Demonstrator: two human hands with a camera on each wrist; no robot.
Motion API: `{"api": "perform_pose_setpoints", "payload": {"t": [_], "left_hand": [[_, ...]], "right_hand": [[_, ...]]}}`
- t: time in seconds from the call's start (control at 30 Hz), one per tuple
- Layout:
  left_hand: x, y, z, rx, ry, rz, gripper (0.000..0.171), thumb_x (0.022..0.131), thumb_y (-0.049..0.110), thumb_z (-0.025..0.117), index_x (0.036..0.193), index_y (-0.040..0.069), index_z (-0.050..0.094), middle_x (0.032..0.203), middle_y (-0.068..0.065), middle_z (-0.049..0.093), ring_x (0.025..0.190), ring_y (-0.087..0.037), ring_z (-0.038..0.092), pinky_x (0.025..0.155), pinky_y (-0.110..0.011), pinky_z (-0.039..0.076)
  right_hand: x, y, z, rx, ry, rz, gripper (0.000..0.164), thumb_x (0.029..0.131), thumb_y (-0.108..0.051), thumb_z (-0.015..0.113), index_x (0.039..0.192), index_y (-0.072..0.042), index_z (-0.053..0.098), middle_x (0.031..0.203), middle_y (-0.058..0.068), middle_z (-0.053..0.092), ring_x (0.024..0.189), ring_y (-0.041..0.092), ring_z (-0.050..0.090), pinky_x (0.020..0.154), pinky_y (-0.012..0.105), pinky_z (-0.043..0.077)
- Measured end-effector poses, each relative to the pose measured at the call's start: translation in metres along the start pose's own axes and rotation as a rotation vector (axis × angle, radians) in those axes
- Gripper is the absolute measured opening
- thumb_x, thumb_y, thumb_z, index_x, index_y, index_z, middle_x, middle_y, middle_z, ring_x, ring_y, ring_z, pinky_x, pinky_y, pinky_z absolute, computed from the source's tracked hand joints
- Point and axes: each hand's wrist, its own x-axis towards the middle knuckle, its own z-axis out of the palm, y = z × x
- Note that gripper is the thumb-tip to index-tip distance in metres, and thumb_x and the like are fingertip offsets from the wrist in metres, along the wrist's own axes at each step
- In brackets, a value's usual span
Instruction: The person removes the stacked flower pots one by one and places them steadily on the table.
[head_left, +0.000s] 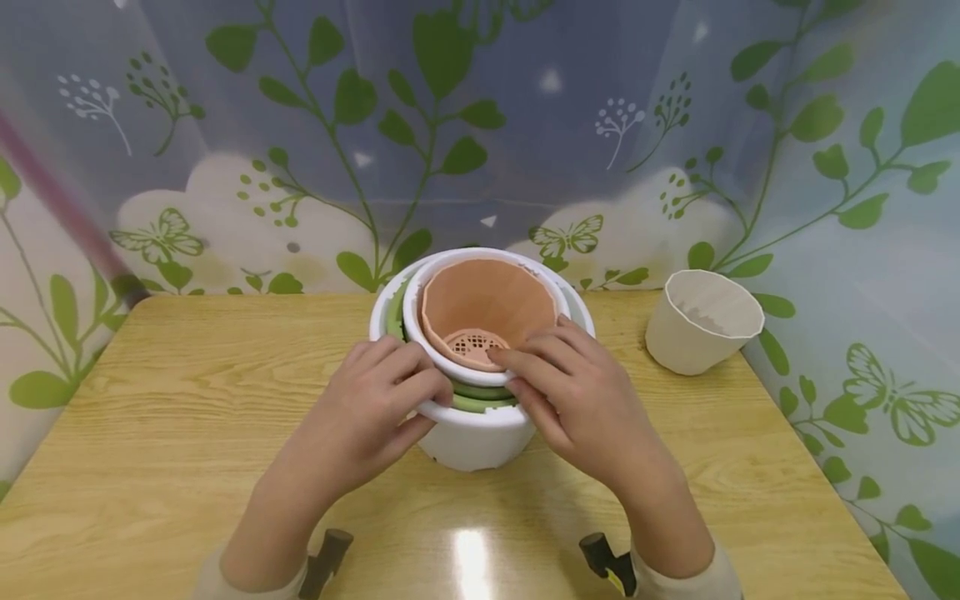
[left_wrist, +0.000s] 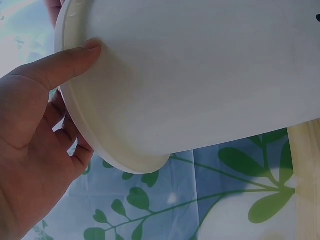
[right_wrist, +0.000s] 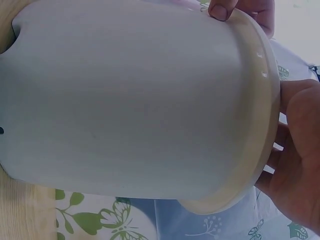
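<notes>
A stack of nested flower pots stands on the table in front of me. Outermost is a large white flower pot (head_left: pixel 474 442), with green pots (head_left: pixel 480 403) inside it. Further in sits a smaller white flower pot (head_left: pixel 411 310) around a terracotta-coloured flower pot (head_left: pixel 487 292) with a grid-like bottom. My left hand (head_left: pixel 367 408) grips the near-left rim of the large white pot; its thumb (left_wrist: pixel 75 62) presses beneath the rim outside. My right hand (head_left: pixel 588 392) holds the near-right inner rims, its index finger reaching inside the terracotta-coloured pot and its thumb below the smaller white rim.
A cream flower pot (head_left: pixel 693 333) stands apart at the table's right back. The wooden table (head_left: pixel 225 375) meets a leaf-patterned curtain (head_left: pixel 480 167) behind and at the right. Black wrist mounts (head_left: pixel 327 558) show below both forearms.
</notes>
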Motion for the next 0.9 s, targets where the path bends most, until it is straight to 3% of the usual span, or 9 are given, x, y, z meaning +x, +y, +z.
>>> {"api": "perform_pose_setpoints", "payload": {"t": [0.27,0.57,0.8,0.9], "left_hand": [[-0.0002,0.0001,0.0004,0.002,-0.001,-0.003,0.020,0.081,0.023,0.082,0.089,0.021,0.064,0.095,0.009,0.060,0.091,-0.018,0.052,0.079,-0.037,0.039],[-0.0004,-0.0002,0.0001,-0.003,-0.003,-0.007,0.021,0.080,0.023,0.082,0.089,0.021,0.064,0.095,0.009,0.060,0.091,-0.018,0.052,0.080,-0.038,0.039],[-0.0006,-0.0006,-0.0005,-0.008,-0.002,-0.008,0.020,0.081,0.024,0.082,0.089,0.021,0.064,0.095,0.009,0.059,0.092,-0.017,0.052,0.081,-0.038,0.039],[-0.0002,-0.0007,-0.0009,-0.011,-0.004,-0.007,0.020,0.081,0.023,0.081,0.089,0.022,0.064,0.095,0.010,0.059,0.092,-0.017,0.052,0.081,-0.038,0.039]], "right_hand": [[0.0021,-0.0033,-0.0005,0.020,0.044,-0.014,0.022,0.095,-0.017,0.064,0.113,-0.009,0.073,0.103,0.002,0.070,0.100,0.023,0.062,0.101,0.043,0.045],[0.0024,-0.0062,-0.0012,-0.011,0.094,-0.015,0.026,0.097,-0.026,0.065,0.116,-0.009,0.072,0.105,0.004,0.070,0.103,0.025,0.061,0.104,0.050,0.042],[0.0053,-0.0084,-0.0045,-0.062,0.206,-0.043,0.033,0.079,-0.024,0.080,0.108,-0.009,0.074,0.099,0.005,0.072,0.097,0.027,0.063,0.104,0.051,0.042],[0.0060,-0.0097,-0.0058,-0.086,0.231,-0.054,0.032,0.077,-0.024,0.080,0.105,-0.010,0.075,0.098,0.004,0.072,0.096,0.027,0.064,0.105,0.053,0.042]]}}
